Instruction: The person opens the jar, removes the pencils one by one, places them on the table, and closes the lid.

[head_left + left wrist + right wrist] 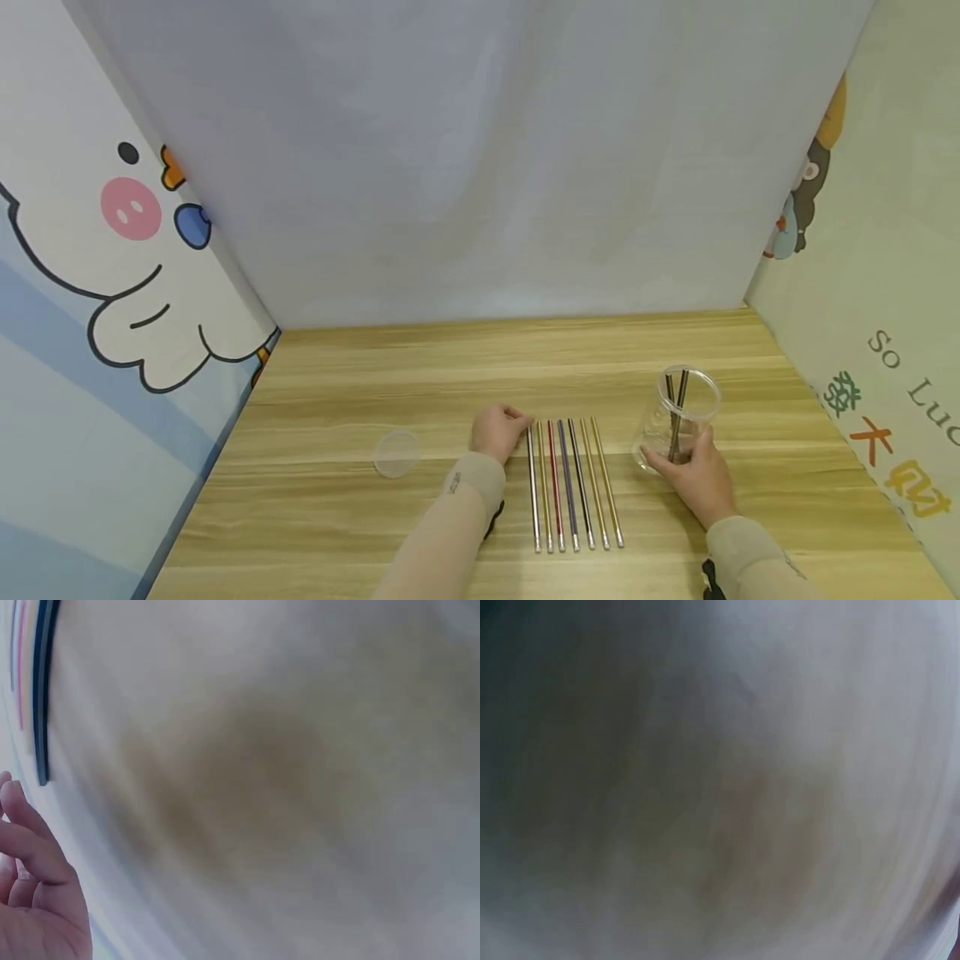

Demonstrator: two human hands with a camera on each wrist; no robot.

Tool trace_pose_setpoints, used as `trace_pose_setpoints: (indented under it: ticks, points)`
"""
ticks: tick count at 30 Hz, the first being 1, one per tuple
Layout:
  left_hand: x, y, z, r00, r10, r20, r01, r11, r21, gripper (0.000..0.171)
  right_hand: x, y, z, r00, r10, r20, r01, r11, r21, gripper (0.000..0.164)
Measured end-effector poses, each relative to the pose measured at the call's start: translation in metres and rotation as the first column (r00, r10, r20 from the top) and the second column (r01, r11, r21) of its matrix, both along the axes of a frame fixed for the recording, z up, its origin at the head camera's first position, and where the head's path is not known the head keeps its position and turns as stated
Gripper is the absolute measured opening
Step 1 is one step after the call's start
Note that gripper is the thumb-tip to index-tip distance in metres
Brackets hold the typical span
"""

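Note:
Several pencils lie side by side in a row on the wooden table, with their silver-tipped ends toward me. A red pencil (555,479), a purple pencil (568,487) and gold ones are among them. My left hand (501,432) is at the far end of the leftmost, dark pencil (533,492). In the left wrist view, its loosely bent fingers (34,847) appear just short of a dark pencil's end (43,750). My right hand (697,479) grips the lower part of a clear plastic cup (652,421), which has a few dark pencils (677,417) leaning inside.
A round translucent lid (397,454) lies on the table (322,517), left of my left hand. A pale backdrop (510,167) rises behind the table, and cartoon-printed panels stand at both sides. The right wrist view is too blurred to make anything out.

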State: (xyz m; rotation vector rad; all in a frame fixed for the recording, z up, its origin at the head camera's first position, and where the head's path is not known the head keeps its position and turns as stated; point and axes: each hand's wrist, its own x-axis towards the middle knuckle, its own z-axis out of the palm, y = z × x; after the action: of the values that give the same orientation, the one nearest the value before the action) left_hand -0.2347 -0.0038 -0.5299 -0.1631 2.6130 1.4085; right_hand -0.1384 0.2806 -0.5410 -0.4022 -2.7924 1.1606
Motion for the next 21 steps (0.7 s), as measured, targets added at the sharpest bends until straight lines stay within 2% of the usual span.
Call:
trace_pose_setpoints:
  ticks: [4,8,11,16,21]
  points:
    - [-0.005,0.001,0.008,1.000,-0.002,-0.015,0.002,1.000,-0.004,0.020,0.000,0.000,0.000,1.000,-0.001,0.008,0.001,1.000,-0.009,0.084]
    - [-0.009,0.005,0.021,1.000,-0.004,-0.029,0.005,0.999,0.046,0.021,0.000,0.000,0.001,1.000,-0.007,0.006,0.007,1.000,-0.002,0.084]
    - [-0.009,0.010,0.033,0.999,-0.004,-0.047,0.008,0.996,0.092,0.020,0.000,-0.001,0.001,1.000,-0.011,0.007,0.011,1.000,0.004,0.082]
    - [-0.009,0.017,0.055,0.995,-0.012,-0.099,0.024,0.992,0.124,0.022,0.000,-0.001,0.001,1.000,-0.008,0.010,0.008,1.000,0.002,0.080]
    - [-0.011,0.026,0.072,0.990,-0.032,-0.136,0.054,0.987,0.154,0.023,0.000,-0.002,0.002,1.000,-0.006,0.007,0.006,1.000,0.002,0.080]
